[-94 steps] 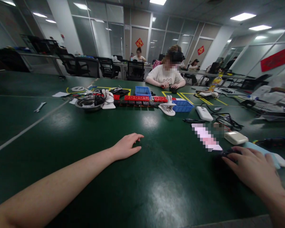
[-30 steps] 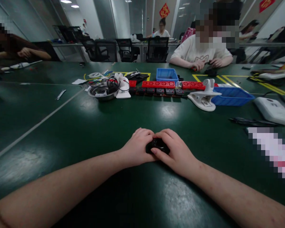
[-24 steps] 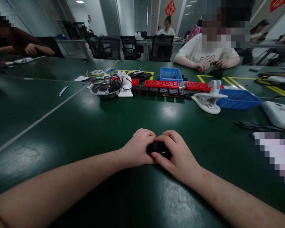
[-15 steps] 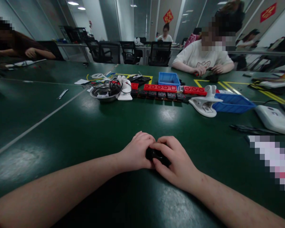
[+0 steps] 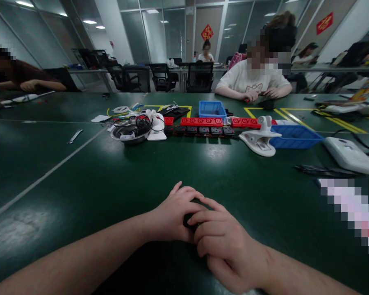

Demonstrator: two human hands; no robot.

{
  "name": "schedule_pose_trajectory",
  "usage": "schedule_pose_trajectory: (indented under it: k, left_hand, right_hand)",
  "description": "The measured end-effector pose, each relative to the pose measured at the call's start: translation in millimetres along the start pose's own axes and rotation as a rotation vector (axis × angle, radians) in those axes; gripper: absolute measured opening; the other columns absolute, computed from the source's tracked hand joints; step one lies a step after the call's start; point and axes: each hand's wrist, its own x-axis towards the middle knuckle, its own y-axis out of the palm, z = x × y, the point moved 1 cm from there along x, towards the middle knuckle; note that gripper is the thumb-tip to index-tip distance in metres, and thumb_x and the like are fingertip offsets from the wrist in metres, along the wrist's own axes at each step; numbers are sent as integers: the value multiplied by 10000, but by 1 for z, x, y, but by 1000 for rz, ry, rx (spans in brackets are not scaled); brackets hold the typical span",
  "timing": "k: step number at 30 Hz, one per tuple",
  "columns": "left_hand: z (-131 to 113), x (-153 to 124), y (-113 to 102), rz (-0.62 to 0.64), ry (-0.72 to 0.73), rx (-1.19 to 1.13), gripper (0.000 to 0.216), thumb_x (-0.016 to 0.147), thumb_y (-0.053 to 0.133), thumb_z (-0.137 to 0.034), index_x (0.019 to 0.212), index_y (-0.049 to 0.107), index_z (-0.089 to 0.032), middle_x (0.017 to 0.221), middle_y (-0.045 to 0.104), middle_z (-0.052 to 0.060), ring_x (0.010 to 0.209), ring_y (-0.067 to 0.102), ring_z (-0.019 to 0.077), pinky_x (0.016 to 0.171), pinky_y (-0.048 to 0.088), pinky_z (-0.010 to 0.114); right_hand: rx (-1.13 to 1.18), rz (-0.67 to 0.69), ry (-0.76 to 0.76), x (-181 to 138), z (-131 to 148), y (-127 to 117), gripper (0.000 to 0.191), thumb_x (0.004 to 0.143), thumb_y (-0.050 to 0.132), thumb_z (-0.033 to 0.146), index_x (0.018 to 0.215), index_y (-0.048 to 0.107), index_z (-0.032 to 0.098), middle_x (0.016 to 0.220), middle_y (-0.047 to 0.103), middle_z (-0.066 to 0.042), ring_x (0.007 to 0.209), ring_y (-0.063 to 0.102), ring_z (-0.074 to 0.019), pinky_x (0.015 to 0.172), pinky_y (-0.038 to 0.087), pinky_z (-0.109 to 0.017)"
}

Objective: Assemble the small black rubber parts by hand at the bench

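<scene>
Low over the near part of the green table, my two hands meet around a small black object [image 5: 189, 219]. Little of it shows between the fingers, and its kind cannot be made out. My left hand [image 5: 176, 214] is curved around its left side, thumb below and fingers above. From the right, my right hand [image 5: 226, 237] closes its curled fingers over the object, with the index finger reaching to the left hand's fingertips. The right thumb is tucked below.
Across the green table [image 5: 135, 168] lie a metal bowl [image 5: 132, 139] with cables, a white clip base [image 5: 260, 143], red socket strips [image 5: 201, 121], blue bins [image 5: 295, 137], a wrench [image 5: 75, 136] and a white box [image 5: 350, 155]. A co-worker [image 5: 255, 82] sits opposite.
My right hand has turned and curled its fingers further over the black object, covering more of it. Both hands sit slightly lower in view, and the whole scene has shifted a little left.
</scene>
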Motion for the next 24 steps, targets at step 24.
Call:
schedule_pose_trajectory:
  k: [24]
  left_hand:
    - [-19,-4,12,-222,-141,60,391,554,694,-391,829,508,-183,889,515,27,908,487,229,1049,116,542]
  right_hand:
    - [-273,-39,489,-3,-10,5,219,714,609,347,759,504,160,757,518,-39,725,448,-200,664,343,-356]
